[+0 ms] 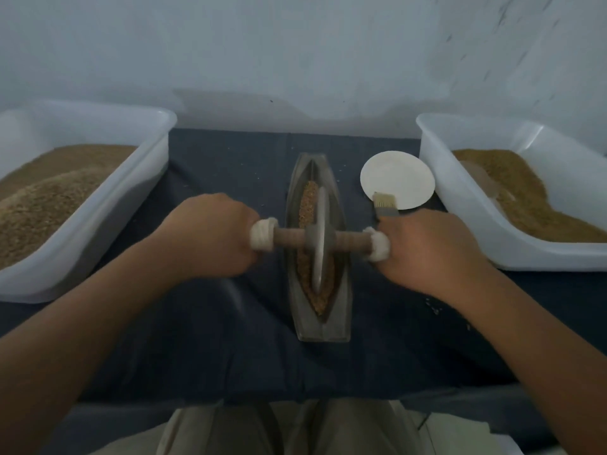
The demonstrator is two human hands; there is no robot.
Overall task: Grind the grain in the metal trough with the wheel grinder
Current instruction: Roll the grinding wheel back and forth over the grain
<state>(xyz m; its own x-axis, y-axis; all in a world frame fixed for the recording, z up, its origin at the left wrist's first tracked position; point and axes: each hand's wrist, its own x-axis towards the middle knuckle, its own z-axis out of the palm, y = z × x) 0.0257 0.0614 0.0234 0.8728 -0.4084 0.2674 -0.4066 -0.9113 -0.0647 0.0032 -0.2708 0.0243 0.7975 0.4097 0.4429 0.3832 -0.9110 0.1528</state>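
Flanking the work on the dark cloth point(230, 165), the left tub point(154, 133) and the right tub point(433, 149) each hold a heap of brown granular material. They are probably set to either side so that stock and finished meal stay apart yet within reach, though I cannot tell which is which. The left hand point(210, 238) curls round the cloth-wrapped left end of the axle and the right hand point(427, 251) curls round the right end. This matched grip likely keeps the disc upright and the pressure even. Between the tubs the metal trough point(340, 310) lies lengthwise, pointing away from the person, so a rolling stroke runs straight out from the body. The wheel grinder point(320, 247) stands on edge in the channel, midway between the two hands. The white plate point(394, 178), with the brush point(386, 206) resting on its rim, sits just beyond the right hand, handy for sweeping out. The grain point(308, 201) lines the channel ahead of and behind the disc, between the hands.
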